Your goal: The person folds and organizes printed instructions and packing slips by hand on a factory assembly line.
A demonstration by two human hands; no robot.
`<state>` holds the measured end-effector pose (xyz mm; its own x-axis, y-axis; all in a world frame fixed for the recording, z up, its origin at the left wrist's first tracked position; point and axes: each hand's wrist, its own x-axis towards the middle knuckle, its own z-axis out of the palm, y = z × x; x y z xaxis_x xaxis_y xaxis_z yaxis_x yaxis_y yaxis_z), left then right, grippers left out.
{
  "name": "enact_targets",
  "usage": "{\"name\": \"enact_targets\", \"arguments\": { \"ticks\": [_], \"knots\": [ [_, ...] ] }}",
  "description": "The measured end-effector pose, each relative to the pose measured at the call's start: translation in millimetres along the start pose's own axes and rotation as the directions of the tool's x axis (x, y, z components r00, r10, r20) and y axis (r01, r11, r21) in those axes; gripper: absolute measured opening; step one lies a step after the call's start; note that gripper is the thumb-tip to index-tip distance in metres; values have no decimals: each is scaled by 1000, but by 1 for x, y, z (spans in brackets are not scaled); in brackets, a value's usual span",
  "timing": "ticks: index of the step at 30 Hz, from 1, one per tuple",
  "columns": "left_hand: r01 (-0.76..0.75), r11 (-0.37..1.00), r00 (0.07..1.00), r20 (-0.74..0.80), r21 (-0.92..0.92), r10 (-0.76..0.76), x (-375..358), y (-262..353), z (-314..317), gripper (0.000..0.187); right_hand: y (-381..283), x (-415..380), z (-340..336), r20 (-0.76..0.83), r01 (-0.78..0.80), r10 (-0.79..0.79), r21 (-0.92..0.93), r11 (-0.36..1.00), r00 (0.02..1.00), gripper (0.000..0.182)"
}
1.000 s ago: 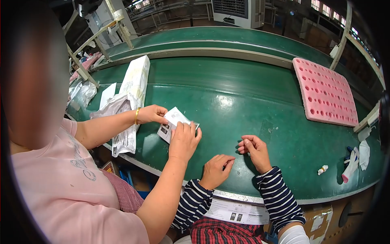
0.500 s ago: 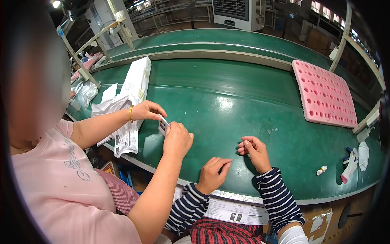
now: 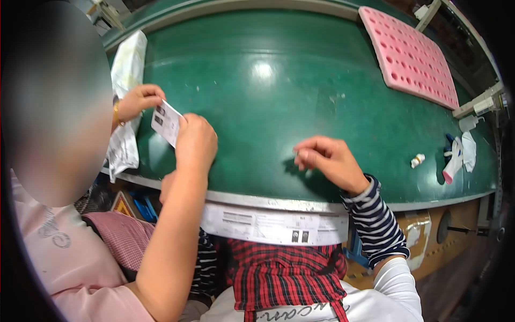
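Note:
My right hand (image 3: 335,163) is above the green tabletop (image 3: 247,134), fingers loosely bent and slightly apart, with nothing visible in it. Only a bit of my left hand (image 3: 168,187) shows behind the forearm of a person at the left; its fingers are hidden. That person's two hands hold a small white printed card (image 3: 166,123). A long printed sheet (image 3: 268,222) lies below the table's front edge, above my red checked apron.
A pink foam tray with holes (image 3: 410,56) lies at the back right. Near the right edge are a small white object (image 3: 417,160), a glove (image 3: 454,161) and a white cloth or glove (image 3: 469,151). Crumpled white packaging (image 3: 126,70) is at the left.
The view has tilted down. My left hand has moved left, behind the person's forearm. My right hand's fingers have bent a little more. The person's card now shows its printed face.

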<state>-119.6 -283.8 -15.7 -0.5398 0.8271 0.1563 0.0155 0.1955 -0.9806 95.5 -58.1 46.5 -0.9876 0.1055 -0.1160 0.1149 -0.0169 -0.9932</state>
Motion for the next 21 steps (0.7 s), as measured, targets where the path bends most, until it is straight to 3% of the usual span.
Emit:
{"name": "enact_targets", "arguments": {
  "ticks": [1, 2, 3, 4, 5, 6, 7, 9, 11, 14, 17, 21],
  "knots": [
    [27, 993, 999, -26, -112, -30, 9, -5, 6, 22, -3, -19, 3, 134, 58, -43, -109, 992, 990, 23],
    [116, 908, 992, 3, -403, -125, 3, -17, 1, 20, -2, -40, 8, 276, 137, -77, -203, 969, 958, 24],
    [175, 729, 978, 29, -662, -208, -9, -25, -4, 20, 1, -57, 15, 408, 182, -74, -234, 955, 910, 26],
    [209, 346, 952, 110, -915, -286, -32, -36, -16, 20, 4, -75, 24, 529, 233, -67, -253, 939, 846, 29],
    [206, 339, 954, 111, -918, -279, -67, -37, -33, 20, 15, -91, 36, 514, 333, -93, -397, 855, 852, 33],
    [215, -172, 937, 253, -961, -242, -107, -39, -55, 22, 28, -104, 49, 505, 419, -122, -530, 738, 854, 37],
    [195, -636, 923, 359, -746, -138, -141, -38, -75, 27, 38, -115, 57, 446, 406, -95, -680, 611, 890, 45],
    [169, -629, 979, 204, -759, 16, -181, -30, -105, 33, 59, -130, 69, 382, 383, -109, -777, 499, 918, 46],
    [76, -547, 997, 45, -833, 69, -180, -25, -114, 38, 82, -138, 73, 372, 401, -152, -854, 331, 916, 45],
    [-28, -411, 987, -89, -911, 131, -181, -24, -119, 41, 86, -142, 78, 364, 396, -167, -884, 246, 916, 43],
    [-78, -365, 982, -134, -928, 132, -187, -22, -121, 37, 85, -147, 81, 447, 463, -148, -880, 100, 882, 41],
    [-176, -350, 977, -206, -920, 52, -196, -11, -124, 28, 92, -148, 79, 529, 544, -202, -838, 28, 825, 40]
  ]
}}
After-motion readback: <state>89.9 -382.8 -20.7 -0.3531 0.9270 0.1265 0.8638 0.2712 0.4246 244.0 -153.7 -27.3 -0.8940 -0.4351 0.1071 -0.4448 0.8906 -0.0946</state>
